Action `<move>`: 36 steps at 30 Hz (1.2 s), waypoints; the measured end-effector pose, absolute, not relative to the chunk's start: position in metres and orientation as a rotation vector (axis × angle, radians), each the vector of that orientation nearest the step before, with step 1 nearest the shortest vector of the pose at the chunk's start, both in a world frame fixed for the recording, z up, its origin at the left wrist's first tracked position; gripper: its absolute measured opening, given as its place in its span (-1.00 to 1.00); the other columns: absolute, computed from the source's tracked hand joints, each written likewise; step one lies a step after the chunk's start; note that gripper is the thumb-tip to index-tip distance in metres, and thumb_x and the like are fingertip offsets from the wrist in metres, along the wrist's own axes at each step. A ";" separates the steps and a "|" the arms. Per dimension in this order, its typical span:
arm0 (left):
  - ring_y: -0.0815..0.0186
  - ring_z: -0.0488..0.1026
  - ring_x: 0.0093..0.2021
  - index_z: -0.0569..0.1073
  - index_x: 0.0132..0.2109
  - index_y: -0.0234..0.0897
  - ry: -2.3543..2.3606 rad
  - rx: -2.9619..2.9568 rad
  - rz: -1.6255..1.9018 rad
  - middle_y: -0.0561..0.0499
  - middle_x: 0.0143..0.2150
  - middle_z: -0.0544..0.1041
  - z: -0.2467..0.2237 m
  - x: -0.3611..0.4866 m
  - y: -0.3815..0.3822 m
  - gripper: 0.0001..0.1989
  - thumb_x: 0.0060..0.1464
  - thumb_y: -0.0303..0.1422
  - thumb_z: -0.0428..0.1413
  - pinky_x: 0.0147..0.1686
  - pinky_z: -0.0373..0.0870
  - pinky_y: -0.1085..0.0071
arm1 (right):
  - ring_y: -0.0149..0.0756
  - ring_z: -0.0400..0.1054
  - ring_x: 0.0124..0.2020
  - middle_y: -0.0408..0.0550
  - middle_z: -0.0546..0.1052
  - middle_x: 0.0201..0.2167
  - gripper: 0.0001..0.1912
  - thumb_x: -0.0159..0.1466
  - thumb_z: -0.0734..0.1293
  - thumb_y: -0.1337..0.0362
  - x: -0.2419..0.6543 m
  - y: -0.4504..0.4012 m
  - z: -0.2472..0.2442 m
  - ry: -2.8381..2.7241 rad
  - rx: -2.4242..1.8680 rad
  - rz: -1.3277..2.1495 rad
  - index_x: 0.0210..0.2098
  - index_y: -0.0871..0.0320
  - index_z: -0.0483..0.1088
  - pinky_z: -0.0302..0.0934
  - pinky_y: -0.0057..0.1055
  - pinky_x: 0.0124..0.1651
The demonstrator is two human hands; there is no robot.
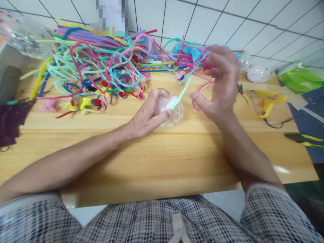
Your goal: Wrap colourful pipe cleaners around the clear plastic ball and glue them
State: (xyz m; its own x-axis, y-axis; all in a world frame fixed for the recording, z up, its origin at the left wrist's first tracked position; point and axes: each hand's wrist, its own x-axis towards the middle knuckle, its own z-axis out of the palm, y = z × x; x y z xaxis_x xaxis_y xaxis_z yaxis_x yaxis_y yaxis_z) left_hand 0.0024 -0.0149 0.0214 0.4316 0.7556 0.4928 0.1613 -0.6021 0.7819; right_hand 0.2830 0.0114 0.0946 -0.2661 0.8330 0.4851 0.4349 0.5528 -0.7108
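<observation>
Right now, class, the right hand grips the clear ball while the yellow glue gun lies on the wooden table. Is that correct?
Not quite: the head view shows the left hand gripping the clear ball; the right hand is raised apart from it. The yellow glue gun does lie on the wooden table.

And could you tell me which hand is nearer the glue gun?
Right: the right hand is raised left of the glue gun; the left hand, gripping the ball, is farther left.
</observation>
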 end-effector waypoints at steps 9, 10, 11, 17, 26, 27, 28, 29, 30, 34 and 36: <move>-0.06 0.52 0.31 0.31 0.36 0.01 0.749 2.016 1.177 -0.13 0.28 0.49 0.019 0.003 -0.013 -0.48 0.54 0.17 0.15 0.36 0.57 -0.15 | 0.02 0.63 0.32 -0.04 0.72 0.29 -0.68 0.67 0.32 -0.01 0.275 0.010 0.081 -2.393 -0.827 0.196 0.28 -0.14 0.59 0.49 0.20 0.49; -0.06 0.51 0.33 0.31 0.37 0.00 0.749 2.022 1.175 -0.14 0.30 0.49 0.019 0.003 -0.013 -0.48 0.54 0.17 0.15 0.39 0.56 -0.14 | 0.01 0.64 0.29 -0.01 0.73 0.23 -0.67 0.68 0.30 -0.04 0.275 0.013 0.079 -2.386 -0.833 0.230 0.23 -0.09 0.60 0.50 0.20 0.47; -0.05 0.50 0.35 0.31 0.37 -0.01 0.749 2.028 1.177 -0.14 0.31 0.49 0.019 0.003 -0.014 -0.47 0.55 0.17 0.14 0.41 0.55 -0.13 | 0.02 0.64 0.26 0.00 0.74 0.18 -0.65 0.67 0.31 -0.08 0.275 0.015 0.078 -2.376 -0.845 0.270 0.18 -0.07 0.62 0.50 0.21 0.46; -0.02 0.51 0.34 0.32 0.37 -0.03 0.759 2.046 1.186 -0.16 0.31 0.50 0.019 0.002 -0.013 -0.47 0.54 0.16 0.17 0.40 0.57 -0.07 | 0.18 0.58 0.19 0.02 0.68 -0.06 -0.61 0.39 0.59 -0.27 0.276 0.014 0.080 -2.209 -0.922 0.631 -0.13 -0.14 0.67 0.43 0.32 0.46; -0.06 0.50 0.35 0.32 0.38 0.00 0.765 2.065 1.200 -0.17 0.31 0.50 0.018 0.002 -0.014 -0.49 0.55 0.15 0.14 0.41 0.57 -0.14 | 0.02 0.51 -0.07 -0.01 0.60 -0.19 -0.56 0.34 0.62 -0.29 0.264 0.009 0.085 -2.079 -0.977 0.731 -0.24 -0.08 0.65 0.50 0.14 0.28; -0.05 0.50 0.35 0.31 0.38 0.00 0.769 2.062 1.196 -0.17 0.32 0.50 0.018 0.002 -0.014 -0.49 0.55 0.14 0.15 0.41 0.57 -0.13 | -0.04 0.48 -0.13 -0.02 0.60 -0.21 -0.56 0.36 0.61 -0.28 0.264 0.009 0.086 -2.080 -0.978 0.737 -0.24 -0.07 0.65 0.51 0.08 0.22; -0.04 0.51 0.35 0.31 0.38 -0.01 0.771 2.059 1.195 -0.17 0.32 0.50 0.019 0.002 -0.015 -0.49 0.55 0.14 0.15 0.42 0.57 -0.12 | -0.08 0.46 -0.18 -0.04 0.59 -0.23 -0.57 0.37 0.61 -0.27 0.263 0.009 0.087 -2.078 -0.981 0.742 -0.25 -0.07 0.66 0.52 0.03 0.16; -0.03 0.51 0.35 0.31 0.37 -0.02 0.772 2.061 1.197 -0.17 0.33 0.50 0.019 0.002 -0.016 -0.50 0.55 0.13 0.15 0.42 0.57 -0.11 | -0.12 0.44 -0.22 -0.05 0.59 -0.25 -0.58 0.37 0.62 -0.26 0.263 0.009 0.088 -2.071 -0.985 0.742 -0.26 -0.06 0.66 0.52 0.00 0.12; -0.02 0.51 0.35 0.31 0.37 -0.02 0.772 2.067 1.205 -0.17 0.33 0.50 0.019 0.002 -0.017 -0.50 0.56 0.12 0.15 0.42 0.57 -0.11 | -0.14 0.43 -0.24 -0.06 0.59 -0.27 -0.58 0.36 0.63 -0.24 0.263 0.009 0.088 -2.059 -0.991 0.741 -0.26 -0.05 0.66 0.52 -0.03 0.08; -0.02 0.49 0.40 0.30 0.37 -0.02 0.774 2.104 1.291 -0.18 0.35 0.48 0.017 0.004 -0.019 -0.52 0.56 0.08 0.18 0.44 0.55 -0.13 | -0.13 0.50 -0.16 -0.07 0.64 -0.12 -0.53 0.21 0.75 -0.18 0.262 0.012 0.082 -1.890 -1.053 0.844 -0.12 -0.07 0.66 0.53 -0.10 0.04; -0.05 0.47 0.42 0.28 0.39 0.00 0.785 2.108 1.332 -0.20 0.38 0.46 0.015 0.004 -0.019 -0.50 0.55 0.08 0.18 0.47 0.53 -0.16 | -0.10 0.54 -0.06 -0.06 0.67 0.06 -0.40 0.13 0.79 -0.18 0.261 0.016 0.076 -1.767 -1.069 0.966 0.02 -0.12 0.63 0.56 -0.11 0.05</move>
State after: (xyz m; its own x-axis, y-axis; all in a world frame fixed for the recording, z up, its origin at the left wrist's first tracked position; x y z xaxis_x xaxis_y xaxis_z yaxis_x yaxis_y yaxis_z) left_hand 0.0044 -0.0186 0.0146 0.3479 0.7078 0.6149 0.1945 -0.6960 0.6911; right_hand 0.2607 0.0156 0.0763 -0.2881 0.9216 0.2602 0.2785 0.3406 -0.8980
